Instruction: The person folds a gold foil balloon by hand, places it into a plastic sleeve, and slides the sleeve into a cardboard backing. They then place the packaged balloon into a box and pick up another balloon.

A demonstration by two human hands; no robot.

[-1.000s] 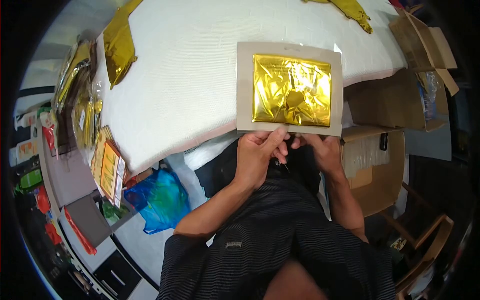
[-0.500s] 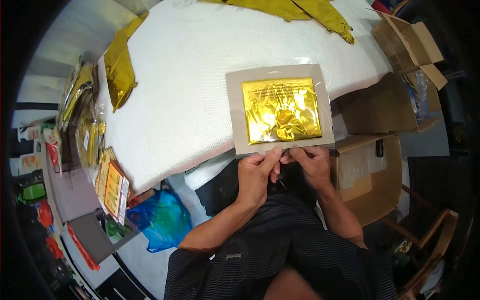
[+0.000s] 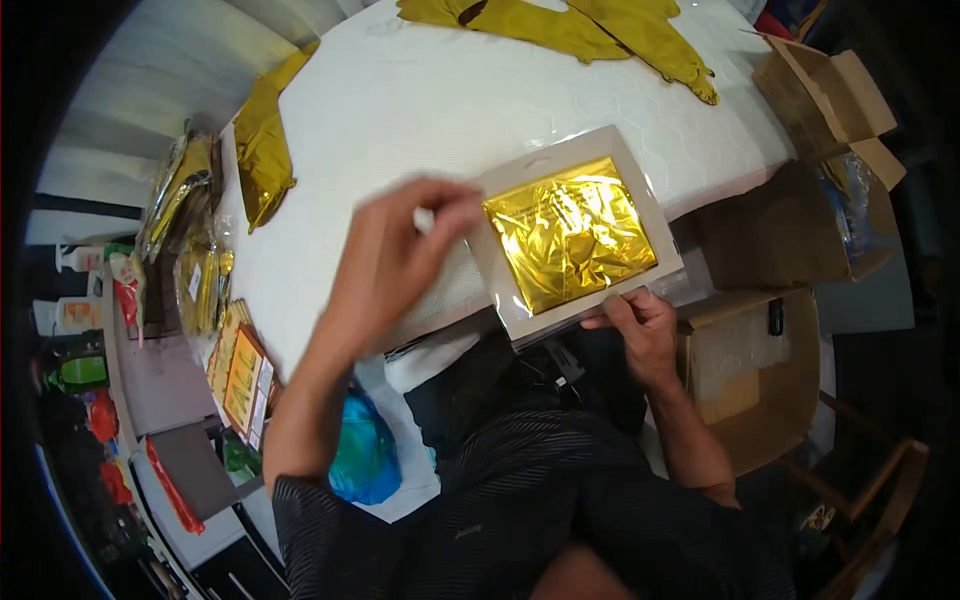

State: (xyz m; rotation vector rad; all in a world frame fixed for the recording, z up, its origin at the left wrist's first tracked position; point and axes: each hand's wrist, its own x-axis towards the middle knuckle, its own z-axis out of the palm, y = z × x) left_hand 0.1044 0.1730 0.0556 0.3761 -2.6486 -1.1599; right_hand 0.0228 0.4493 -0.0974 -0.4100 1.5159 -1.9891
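Observation:
A packaged gold foil balloon (image 3: pixel 572 235), folded flat on a grey-beige card in a clear sleeve, is held in front of me, tilted over the bed's near edge. My right hand (image 3: pixel 640 325) pinches its lower edge between thumb and fingers. Beside the card's upper left edge, my left hand (image 3: pixel 405 240) is raised and blurred, its bent fingers overlapping the sleeve's edge in this view. Flat gold foil shapes like deflated balloons lie on the bed: one piece (image 3: pixel 265 150) on the left, another (image 3: pixel 530 27) at the far side.
The white quilted mattress (image 3: pixel 350 120) spreads ahead. Stacked gold foil packets (image 3: pixel 205 285) and orange printed cards (image 3: pixel 245 385) line its left edge. Open cardboard boxes (image 3: pixel 765 420) stand on the right near a wooden chair (image 3: pixel 895 500). A blue plastic bag (image 3: pixel 365 450) sits below left.
My left hand has let go of the card's bottom edge and risen to its upper left side. The package has turned anticlockwise, still in my right hand.

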